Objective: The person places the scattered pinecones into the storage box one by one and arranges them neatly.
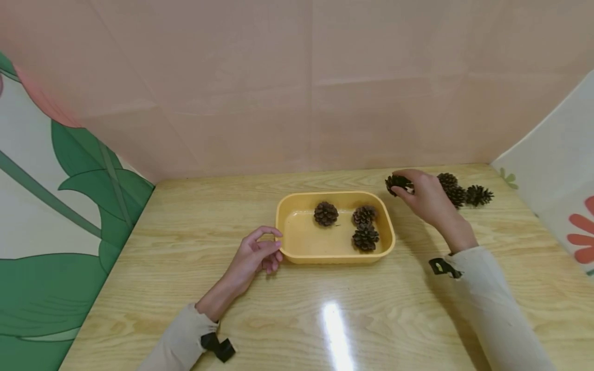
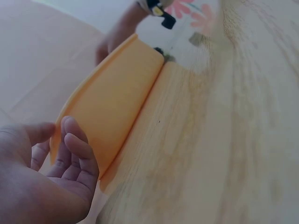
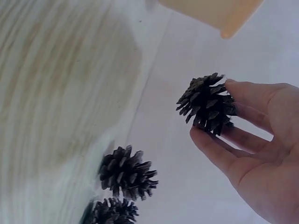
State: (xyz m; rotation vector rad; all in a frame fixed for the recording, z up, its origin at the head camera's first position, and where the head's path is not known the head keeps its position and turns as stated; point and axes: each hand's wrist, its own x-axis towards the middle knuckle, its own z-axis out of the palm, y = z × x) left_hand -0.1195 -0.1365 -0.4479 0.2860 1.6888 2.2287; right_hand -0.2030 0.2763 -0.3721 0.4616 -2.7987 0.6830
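Note:
A pine cone (image 3: 208, 105) is pinched between the thumb and fingers of my right hand (image 1: 424, 198), raised above the table just past the back right corner of a yellow plastic tray (image 1: 334, 259). My left hand (image 1: 255, 252) holds the tray's left end, thumb and fingers at the rim, as the left wrist view shows from close by. Inside the tray lie three pine cones: one near the back middle (image 1: 326, 214) and two touching each other at the right, the nearer one (image 1: 365, 237) in front.
More pine cones (image 1: 479, 196) are grouped on the wooden table (image 1: 195, 226) at the back right, partly behind my right wrist. A pink-beige wall covering (image 1: 297, 103) rises along the table's back edge. Panels with printed plants stand at the left and right.

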